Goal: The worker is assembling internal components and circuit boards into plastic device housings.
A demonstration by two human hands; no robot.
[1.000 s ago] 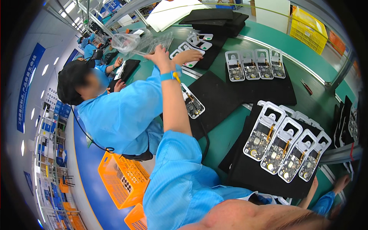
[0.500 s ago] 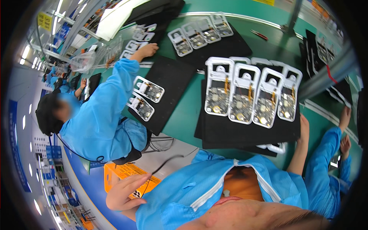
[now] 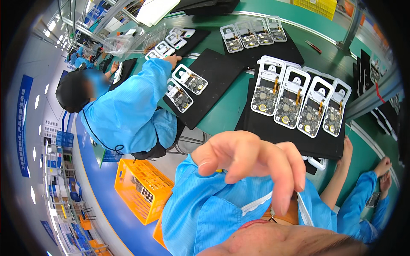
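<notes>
My left hand [image 3: 252,162] is raised over the front of my blue jacket [image 3: 222,202], with fingers curved and apart. Nothing shows in its grip. At the right edge of the black foam mat [image 3: 279,138] is my right hand [image 3: 346,150]; its fingertips are too small and partly hidden to read. On this mat lie several white plastic frames with circuit boards [image 3: 290,104], the front ones in a slanting row. More white frame parts [image 3: 317,162] stick out from under the mat's near edge.
At left, a co-worker in blue [image 3: 128,113] reaches towards white frames [image 3: 164,49]; two boards [image 3: 190,80] lie on a mat nearby. Further back are more boards [image 3: 252,36] and red-handled pliers [image 3: 314,46]. A metal post [image 3: 371,100], another person's hands [image 3: 383,170] and an orange crate [image 3: 141,198] surround me.
My left hand has risen from the lower left to in front of my chest. The black cord beside it is out of sight. The view has shifted, while my right hand stays by the mat.
</notes>
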